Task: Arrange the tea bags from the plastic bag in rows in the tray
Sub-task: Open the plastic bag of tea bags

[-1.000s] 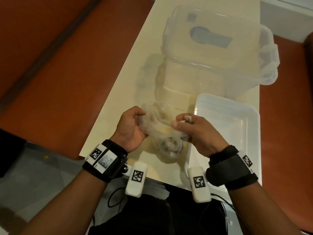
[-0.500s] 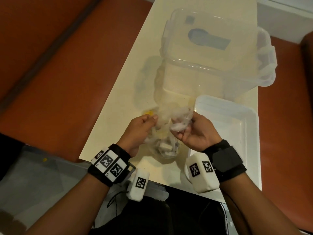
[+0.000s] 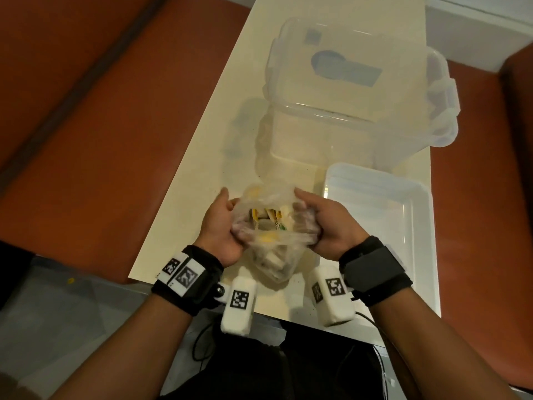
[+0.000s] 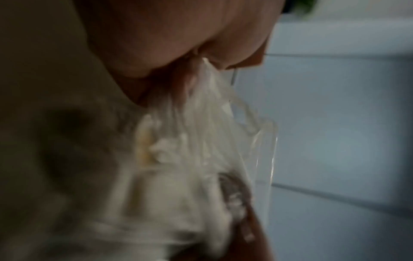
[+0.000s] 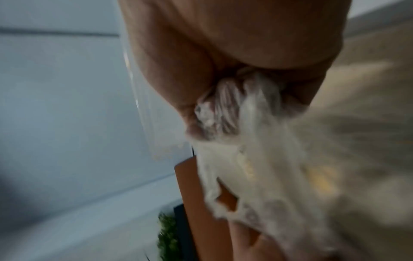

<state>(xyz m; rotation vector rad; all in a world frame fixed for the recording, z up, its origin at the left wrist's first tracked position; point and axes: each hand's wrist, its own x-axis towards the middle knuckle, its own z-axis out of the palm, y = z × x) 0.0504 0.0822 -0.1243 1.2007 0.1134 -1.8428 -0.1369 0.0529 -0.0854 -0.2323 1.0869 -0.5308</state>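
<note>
I see thin clear plastic bag over near worktop edge, mouth held apart by both hands: left hand, right hand, each clutching its rim. Yellow-tagged tea bags inside, count unclear. White tray at 3 o'clock. Wrist views blurred.

the thin, crinkled clear plastic bag looks filmy and faintly glossy (its folds catch the light). the shallow white plastic tray is smooth, with a soft sheen. the large translucent plastic lidded box looks frosted. the cream tabletop is smooth and matt.
</note>
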